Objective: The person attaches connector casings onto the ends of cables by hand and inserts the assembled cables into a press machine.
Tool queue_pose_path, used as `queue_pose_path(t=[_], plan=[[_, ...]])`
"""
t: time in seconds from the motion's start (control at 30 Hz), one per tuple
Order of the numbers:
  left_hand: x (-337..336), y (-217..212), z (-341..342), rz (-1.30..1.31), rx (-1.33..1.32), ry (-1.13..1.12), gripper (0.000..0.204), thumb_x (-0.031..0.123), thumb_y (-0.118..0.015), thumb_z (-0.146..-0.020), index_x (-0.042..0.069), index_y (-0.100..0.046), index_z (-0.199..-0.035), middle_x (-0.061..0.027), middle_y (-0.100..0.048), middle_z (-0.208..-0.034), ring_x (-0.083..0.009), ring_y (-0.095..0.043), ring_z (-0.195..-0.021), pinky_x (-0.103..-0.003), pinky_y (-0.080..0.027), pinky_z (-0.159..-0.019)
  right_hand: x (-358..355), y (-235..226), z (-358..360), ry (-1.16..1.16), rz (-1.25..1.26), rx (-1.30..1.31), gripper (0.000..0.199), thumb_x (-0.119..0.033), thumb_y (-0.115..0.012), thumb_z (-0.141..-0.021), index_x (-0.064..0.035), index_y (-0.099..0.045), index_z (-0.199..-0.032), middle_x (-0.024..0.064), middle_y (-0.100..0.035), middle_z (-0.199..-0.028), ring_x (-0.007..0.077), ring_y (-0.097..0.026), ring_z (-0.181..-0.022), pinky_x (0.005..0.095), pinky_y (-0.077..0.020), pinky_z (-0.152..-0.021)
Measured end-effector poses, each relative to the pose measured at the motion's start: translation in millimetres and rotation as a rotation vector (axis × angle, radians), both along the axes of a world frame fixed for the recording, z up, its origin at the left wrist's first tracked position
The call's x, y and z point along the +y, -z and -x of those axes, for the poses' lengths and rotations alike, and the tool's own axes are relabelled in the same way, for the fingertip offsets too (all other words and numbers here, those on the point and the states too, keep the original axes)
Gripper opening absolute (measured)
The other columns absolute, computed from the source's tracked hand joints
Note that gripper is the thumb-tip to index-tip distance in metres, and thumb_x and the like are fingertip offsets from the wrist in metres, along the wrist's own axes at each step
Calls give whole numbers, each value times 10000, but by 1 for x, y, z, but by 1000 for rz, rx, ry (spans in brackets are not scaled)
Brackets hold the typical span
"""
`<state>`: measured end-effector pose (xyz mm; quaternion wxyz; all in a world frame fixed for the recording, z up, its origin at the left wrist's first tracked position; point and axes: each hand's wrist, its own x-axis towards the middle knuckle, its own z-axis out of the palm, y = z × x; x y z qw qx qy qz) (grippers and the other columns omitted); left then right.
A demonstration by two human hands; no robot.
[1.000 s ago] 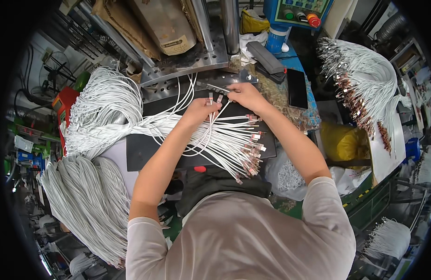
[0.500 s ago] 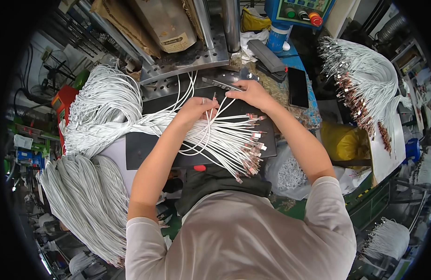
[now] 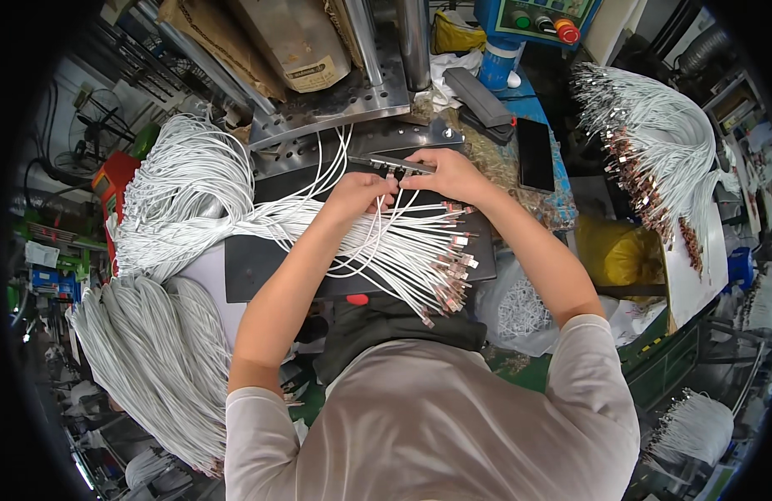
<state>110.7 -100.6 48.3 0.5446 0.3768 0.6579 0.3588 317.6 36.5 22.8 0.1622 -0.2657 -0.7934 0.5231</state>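
A fan of white cables with small metal connector ends (image 3: 419, 250) lies across a black mat (image 3: 252, 267) in front of me. My left hand (image 3: 359, 194) pinches one or two of these cables near their ends. My right hand (image 3: 446, 174) holds cable ends against a narrow metal fixture bar (image 3: 390, 161) on the steel press plate (image 3: 336, 108). Both hands sit close together at the bar. The fingertips hide the exact contact points.
A big loose bundle of white cables (image 3: 185, 184) lies at left and another hangs lower left (image 3: 152, 359). More connector-tipped cables drape at right (image 3: 653, 142). A dark phone (image 3: 535, 154), a blue control box with buttons (image 3: 536, 21) and a yellow bag (image 3: 612, 255) sit nearby.
Both hands have moved forward toward the metal fixture bar, the right hand now resting on it. The cable fan has barely shifted.
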Motion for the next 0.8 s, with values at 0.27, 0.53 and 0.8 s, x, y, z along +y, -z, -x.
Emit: queue_pose_path(t=[0.27,0.53,0.8], plan=[[-12,-1,15,-19,32,-143,304,332,-736,-997,38,-787,-1057,3,-729,-903,-83,-650,-781,-226,-521,-754,6,5,4,105,15,57,576,-426,-871,-814,29,-758,-1148,138,-766,-874,203,-721,-779,333,-539,-751],[-3,3,30,102,-59,-69,368,376,-744,-987,14,-789,-1039,25,-657,-796,-92,-592,-695,-237,-475,-657,7,-2,-1,-88,186,90,491,-296,-888,-827,34,-744,-1160,91,-779,-939,142,-704,-821,300,-539,-765],[-14,-7,14,-93,189,-5,370,387,-711,-998,28,-788,-960,-49,-713,-775,-176,-648,-626,-319,-531,-634,2,-20,-2,-70,99,-88,394,-387,-799,-908,-31,-783,-1079,98,-772,-972,197,-718,-889,326,-536,-824]])
